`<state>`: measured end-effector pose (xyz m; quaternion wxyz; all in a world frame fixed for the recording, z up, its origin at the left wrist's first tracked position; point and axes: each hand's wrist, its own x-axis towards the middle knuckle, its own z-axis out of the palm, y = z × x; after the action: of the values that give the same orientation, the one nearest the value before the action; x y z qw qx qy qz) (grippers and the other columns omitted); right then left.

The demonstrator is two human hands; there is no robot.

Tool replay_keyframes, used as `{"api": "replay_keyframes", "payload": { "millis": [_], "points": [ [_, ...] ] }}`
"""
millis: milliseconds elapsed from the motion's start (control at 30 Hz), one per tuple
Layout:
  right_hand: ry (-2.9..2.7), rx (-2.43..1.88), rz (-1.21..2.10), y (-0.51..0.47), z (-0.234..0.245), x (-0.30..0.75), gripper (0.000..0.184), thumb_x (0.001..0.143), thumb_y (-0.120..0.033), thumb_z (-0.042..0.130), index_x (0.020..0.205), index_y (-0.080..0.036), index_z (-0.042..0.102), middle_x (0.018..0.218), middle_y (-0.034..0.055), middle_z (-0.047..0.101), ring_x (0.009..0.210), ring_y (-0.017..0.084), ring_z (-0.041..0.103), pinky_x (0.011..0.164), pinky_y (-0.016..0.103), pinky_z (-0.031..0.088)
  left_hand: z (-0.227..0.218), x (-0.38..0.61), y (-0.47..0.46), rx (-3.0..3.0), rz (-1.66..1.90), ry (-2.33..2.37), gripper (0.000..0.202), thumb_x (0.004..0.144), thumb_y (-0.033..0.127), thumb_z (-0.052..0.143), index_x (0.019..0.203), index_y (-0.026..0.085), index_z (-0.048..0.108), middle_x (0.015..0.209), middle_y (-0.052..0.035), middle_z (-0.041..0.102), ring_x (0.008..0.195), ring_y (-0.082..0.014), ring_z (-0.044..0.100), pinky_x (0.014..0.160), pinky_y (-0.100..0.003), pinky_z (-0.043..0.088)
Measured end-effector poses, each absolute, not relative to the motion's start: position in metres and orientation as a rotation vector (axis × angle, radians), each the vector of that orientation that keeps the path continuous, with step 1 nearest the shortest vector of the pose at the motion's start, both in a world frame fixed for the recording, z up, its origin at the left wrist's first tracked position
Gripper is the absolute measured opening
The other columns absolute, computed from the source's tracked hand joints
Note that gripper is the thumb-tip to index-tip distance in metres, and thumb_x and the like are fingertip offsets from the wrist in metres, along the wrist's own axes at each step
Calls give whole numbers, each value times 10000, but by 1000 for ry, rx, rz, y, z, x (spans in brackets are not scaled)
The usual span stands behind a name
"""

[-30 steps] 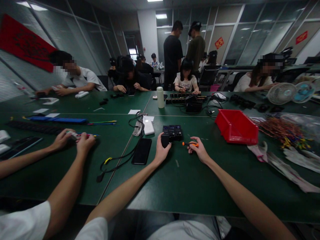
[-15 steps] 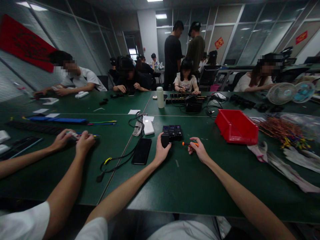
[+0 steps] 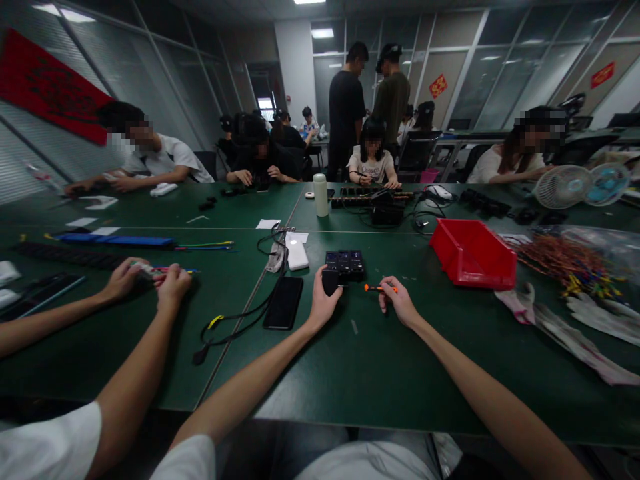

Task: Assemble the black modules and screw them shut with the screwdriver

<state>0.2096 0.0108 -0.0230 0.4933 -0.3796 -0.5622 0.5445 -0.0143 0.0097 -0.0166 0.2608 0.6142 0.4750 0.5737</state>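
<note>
My left hand [image 3: 324, 303] is wrapped round a small black block-shaped module [image 3: 331, 281], held just in front of a row of black modules [image 3: 345, 261] on the green table. A short distance to the right, my right hand [image 3: 399, 301] pinches a slim tool with an orange and black handle, which looks like a small screwdriver [image 3: 374, 288]. It lies roughly level and points left at the held module. Its tip is too fine to make out, so contact with the module cannot be told.
Left of my left hand lie a black phone [image 3: 283, 303], a white power bank [image 3: 297, 254] and a black cable [image 3: 240, 333]. A red bin [image 3: 473, 257], gloves [image 3: 575, 333] and copper wires [image 3: 565, 263] are at the right. A co-worker's hands [image 3: 173, 283] handle wires at the left.
My right fingers have shifted slightly on the orange handle, and the lower fingers have opened a little. My left hand and the black module have stayed nearly still.
</note>
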Motion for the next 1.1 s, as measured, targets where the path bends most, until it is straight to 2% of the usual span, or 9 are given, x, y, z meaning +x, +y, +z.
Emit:
{"api": "replay_keyframes", "payload": {
  "millis": [200,333,500,700,900,1100],
  "points": [
    [-1347,-933,1214,10,-20,209,337,793,-395,584,1032,-214,429,707,-7,602,585,142,577,520,254,440,-18,-14,11,1655,1556,1283,611,759,223,584,1308,244,316,1281,-64,451,1195,-202,435,1044,-372,300],
    [-1356,-938,1222,7,-16,209,311,812,-395,562,1022,-212,422,640,-32,572,558,135,555,529,259,445,-19,-14,11,1654,1554,1286,617,756,224,588,1309,244,315,1289,-67,446,1200,-204,433,1041,-370,302],
    [-1363,-944,1294,8,-16,209,259,853,-422,490,994,-215,427,554,-51,554,465,124,521,464,242,418,-19,-14,11,1665,1559,1290,614,761,225,584,1310,243,310,1284,-67,445,1188,-198,439,1042,-364,300],
    [-1345,-938,1224,8,-17,208,361,792,-401,591,1048,-207,425,671,-18,617,555,132,577,523,249,449,-18,-14,11,1662,1558,1283,611,766,221,578,1312,247,305,1277,-62,450,1185,-193,438,1044,-360,297],
    [-1385,-969,1288,8,-17,209,305,842,-458,490,1004,-206,433,542,-47,574,437,129,541,441,235,415,-16,-14,10,1663,1555,1287,599,769,230,576,1306,247,310,1271,-61,451,1183,-195,439,1045,-364,299],
    [-1351,-948,1199,9,-18,209,370,777,-401,600,1040,-208,424,692,-13,622,562,137,592,516,252,452,-16,-13,10,1653,1557,1280,592,766,234,578,1299,245,320,1266,-63,455,1180,-196,442,1045,-369,300]
  ]
}}
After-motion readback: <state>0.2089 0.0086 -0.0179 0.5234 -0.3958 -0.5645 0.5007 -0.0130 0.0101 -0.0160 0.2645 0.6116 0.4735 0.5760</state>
